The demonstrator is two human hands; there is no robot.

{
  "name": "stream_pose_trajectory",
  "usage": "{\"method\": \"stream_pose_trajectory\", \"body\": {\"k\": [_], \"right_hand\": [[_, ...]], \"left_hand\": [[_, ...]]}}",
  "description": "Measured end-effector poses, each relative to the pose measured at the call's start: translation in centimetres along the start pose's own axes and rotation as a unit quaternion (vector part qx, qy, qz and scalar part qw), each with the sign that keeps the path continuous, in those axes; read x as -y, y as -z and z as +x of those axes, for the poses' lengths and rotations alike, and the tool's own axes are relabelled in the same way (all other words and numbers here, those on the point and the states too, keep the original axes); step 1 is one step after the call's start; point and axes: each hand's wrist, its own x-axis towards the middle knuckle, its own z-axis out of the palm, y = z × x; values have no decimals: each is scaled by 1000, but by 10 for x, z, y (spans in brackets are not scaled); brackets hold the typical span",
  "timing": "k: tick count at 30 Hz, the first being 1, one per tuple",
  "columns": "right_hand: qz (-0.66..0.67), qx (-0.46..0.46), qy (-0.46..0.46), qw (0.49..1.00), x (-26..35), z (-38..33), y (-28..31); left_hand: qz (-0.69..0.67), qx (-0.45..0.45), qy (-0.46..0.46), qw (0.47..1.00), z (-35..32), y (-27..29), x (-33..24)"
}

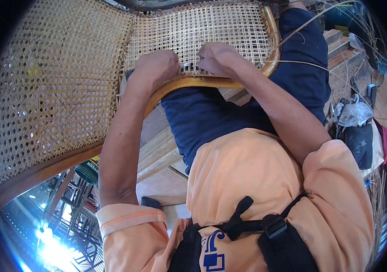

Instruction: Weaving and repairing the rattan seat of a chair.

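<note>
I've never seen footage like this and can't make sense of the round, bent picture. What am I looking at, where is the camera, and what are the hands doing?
There is no machine here. The camera is worn on a person's head and looks down at their own body, so you see their orange shirt, dark blue trousers and both forearms. The wide lens bends straight edges, hence the round look.

The left hand and right hand rest close together on the near edge of a woven cane chair seat, just above its curved wooden frame. Both look closed on something small at the weave; what exactly is hidden. Loose cane strands trail off to the right. A second woven panel fills the left side. Bags and clutter lie at the right.
</note>
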Motion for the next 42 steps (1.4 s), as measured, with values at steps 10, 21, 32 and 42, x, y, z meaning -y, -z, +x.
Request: {"method": "stream_pose_trajectory", "body": {"k": [10,21,32,42], "right_hand": [[-1,21,-23,1000,0,8,-1],[-60,5,-24,998,0,12,-11],[-29,55,-20,998,4,9,1],[-44,55,31,997,-4,10,-3]], "left_hand": [[121,7,10,993,5,9,-36],[37,-40,-31,998,12,-10,11],[57,2,0,998,6,-8,5],[-131,31,-58,989,11,-9,25]]}}
